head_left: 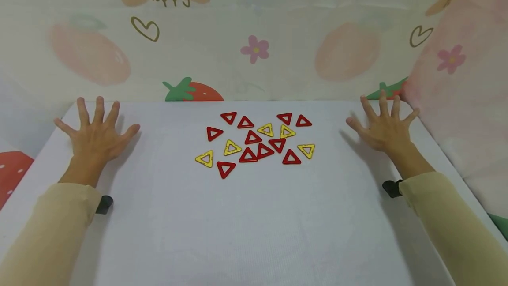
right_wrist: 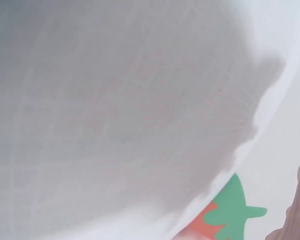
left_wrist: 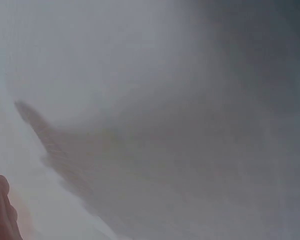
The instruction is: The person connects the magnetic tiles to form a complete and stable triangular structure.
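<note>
My left hand point(head_left: 94, 138) is held palm down with fingers spread over the left side of the white table. The right hand point(head_left: 384, 129) mirrors it on the right side, fingers also splayed, and both are bare of any object. Between them lie several flat triangular pieces with hollow centres, some red, some yellow. Closest to the left hand are a yellow triangle point(head_left: 211, 159) and a red triangle point(head_left: 209, 134). On the other side, a yellow triangle point(head_left: 306, 146) lies nearest the right hand. Each wrist view shows mostly shadowed tabletop, with part of a hand at its edge.
The white table point(head_left: 246, 233) stretches toward me in front of the triangles. Behind it hangs a pale printed cloth point(head_left: 293, 21) with strawberries, flowers and hearts, and pink cloth point(head_left: 476, 109) borders the right side. A dark wrist device point(head_left: 393, 188) shows at the right cuff.
</note>
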{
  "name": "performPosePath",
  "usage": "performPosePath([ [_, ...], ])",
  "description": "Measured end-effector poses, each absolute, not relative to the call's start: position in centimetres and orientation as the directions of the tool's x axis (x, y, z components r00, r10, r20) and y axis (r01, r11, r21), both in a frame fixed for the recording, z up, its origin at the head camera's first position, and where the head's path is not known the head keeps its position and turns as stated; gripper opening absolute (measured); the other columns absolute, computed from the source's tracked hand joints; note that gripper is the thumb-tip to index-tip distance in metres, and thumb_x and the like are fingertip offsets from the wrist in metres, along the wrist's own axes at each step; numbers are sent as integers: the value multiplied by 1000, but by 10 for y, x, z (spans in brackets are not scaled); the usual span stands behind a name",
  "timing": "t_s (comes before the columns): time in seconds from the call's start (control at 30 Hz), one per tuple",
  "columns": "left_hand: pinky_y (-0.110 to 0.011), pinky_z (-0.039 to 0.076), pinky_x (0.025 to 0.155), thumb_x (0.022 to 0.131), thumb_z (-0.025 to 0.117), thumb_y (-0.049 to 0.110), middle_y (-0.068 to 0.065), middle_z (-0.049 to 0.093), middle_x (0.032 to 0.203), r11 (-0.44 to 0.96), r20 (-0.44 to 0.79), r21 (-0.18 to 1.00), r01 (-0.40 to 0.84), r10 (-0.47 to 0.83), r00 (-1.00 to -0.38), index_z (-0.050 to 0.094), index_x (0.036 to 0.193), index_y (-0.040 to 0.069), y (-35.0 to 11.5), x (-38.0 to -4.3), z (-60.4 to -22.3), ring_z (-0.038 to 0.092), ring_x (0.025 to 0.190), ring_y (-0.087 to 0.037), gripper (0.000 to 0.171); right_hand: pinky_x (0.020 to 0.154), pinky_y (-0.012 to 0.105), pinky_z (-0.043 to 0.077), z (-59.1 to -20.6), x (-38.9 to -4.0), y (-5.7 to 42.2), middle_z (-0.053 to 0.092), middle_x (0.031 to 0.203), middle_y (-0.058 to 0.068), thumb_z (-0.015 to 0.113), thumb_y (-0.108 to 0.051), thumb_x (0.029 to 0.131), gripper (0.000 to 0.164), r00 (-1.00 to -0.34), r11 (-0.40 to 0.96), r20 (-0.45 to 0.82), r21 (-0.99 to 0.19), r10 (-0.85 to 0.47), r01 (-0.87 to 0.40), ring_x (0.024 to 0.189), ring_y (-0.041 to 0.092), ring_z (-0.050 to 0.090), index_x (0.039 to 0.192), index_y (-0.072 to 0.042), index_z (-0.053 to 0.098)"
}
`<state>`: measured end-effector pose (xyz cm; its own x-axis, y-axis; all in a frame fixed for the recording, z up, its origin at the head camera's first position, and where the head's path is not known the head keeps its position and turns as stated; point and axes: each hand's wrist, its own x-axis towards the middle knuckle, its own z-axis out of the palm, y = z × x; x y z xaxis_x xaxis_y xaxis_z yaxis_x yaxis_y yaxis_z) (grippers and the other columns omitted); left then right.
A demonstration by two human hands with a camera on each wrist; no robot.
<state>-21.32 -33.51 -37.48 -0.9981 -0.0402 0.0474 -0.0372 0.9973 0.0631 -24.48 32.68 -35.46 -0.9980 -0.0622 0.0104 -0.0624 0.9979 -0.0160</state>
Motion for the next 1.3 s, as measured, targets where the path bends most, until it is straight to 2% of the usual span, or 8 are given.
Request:
performPosePath([
  [0.23, -85, -18, 89, 95, 27, 72, -22, -12, 163, 998, 65, 63, 5, 1, -998, 6, 160, 15, -329, -211, -370, -34, 141, -43, 89, 92, 84, -15, -355, -244, 323, -17, 163, 20, 19, -79, 92, 88, -995, 996, 41, 5, -89, -89, 144, 47, -24, 161, -26, 6],
  [0.5, -82, -17, 95, 96, 30, 69, -17, -7, 165, 998, 101, 29, 63, 60, -993, 10, 161, 18, -311, -205, -363, -31, 144, -37, 85, 95, 83, -14, -352, -241, 313, -14, 164, 20, 20, -78, 92, 87, -989, 990, 44, 21, -141, -140, 146, 49, -15, 161, -28, 3],
  [0.8, -79, -11, 102, 96, 43, 63, -12, -2, 167, 984, 206, -18, 179, 179, -962, 15, 161, 22, -290, -196, -362, -21, 149, -34, 81, 99, 80, -15, -352, -232, 294, -17, 165, 13, 24, -73, 95, 81, -973, 974, 67, -45, -220, -223, 148, 45, -13, 161, -31, 1],
  [0.97, -78, -9, 104, 94, 48, 61, -9, 1, 167, 973, 243, -39, 229, 232, -942, 17, 160, 23, -279, -190, -363, -18, 150, -33, 82, 101, 79, -14, -352, -225, 286, -15, 166, 10, 30, -71, 96, 80, -955, 957, 83, -44, -284, -288, 150, 38, -16, 161, -32, 2],
  [1.3, -75, -7, 108, 89, 57, 61, -5, 2, 167, 939, 275, -43, 341, 339, -899, 17, 160, 26, -258, -185, -364, -12, 152, -32, 89, 107, 76, 0, -353, -215, 272, -2, 167, 8, 45, -63, 96, 80, -890, 894, 119, -45, -439, -447, 152, 36, 0, 161, -31, 11],
])
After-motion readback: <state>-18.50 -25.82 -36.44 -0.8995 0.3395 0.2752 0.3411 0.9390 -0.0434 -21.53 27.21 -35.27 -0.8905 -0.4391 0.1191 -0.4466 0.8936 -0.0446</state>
